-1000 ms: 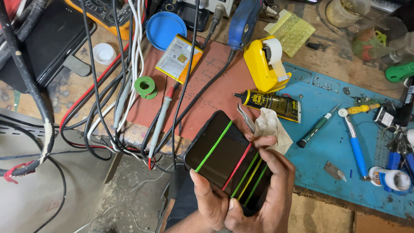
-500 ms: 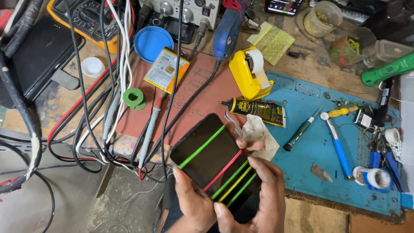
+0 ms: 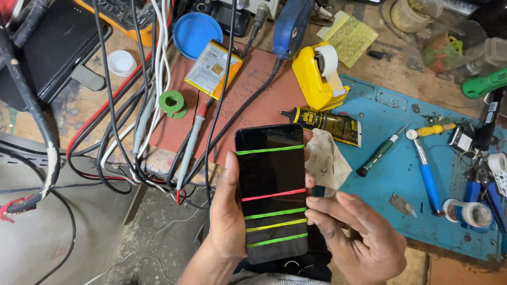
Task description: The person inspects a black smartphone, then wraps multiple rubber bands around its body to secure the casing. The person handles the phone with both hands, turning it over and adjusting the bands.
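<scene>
A black smartphone [image 3: 271,174] with a dark screen is bound by several coloured rubber bands, green, red and yellow. My left hand [image 3: 224,221] grips it along its left edge and holds it upright in front of me. My right hand [image 3: 359,237] sits at the phone's lower right edge, fingers curled and touching its side near the bands. A crumpled dirty cloth [image 3: 325,161] lies just behind the phone on the bench.
A blue work mat [image 3: 401,174] carries a black-and-yellow glue tube [image 3: 330,124], screwdrivers [image 3: 425,169] and tape rolls [image 3: 467,214]. A yellow tape dispenser [image 3: 317,74], flat battery [image 3: 213,69], blue lid [image 3: 196,32] and green solder spool [image 3: 173,104] sit behind. Cables [image 3: 127,116] hang at left.
The phone has swung from a diagonal tilt to upright. My left hand has shifted to its left edge and my right hand to its lower right side.
</scene>
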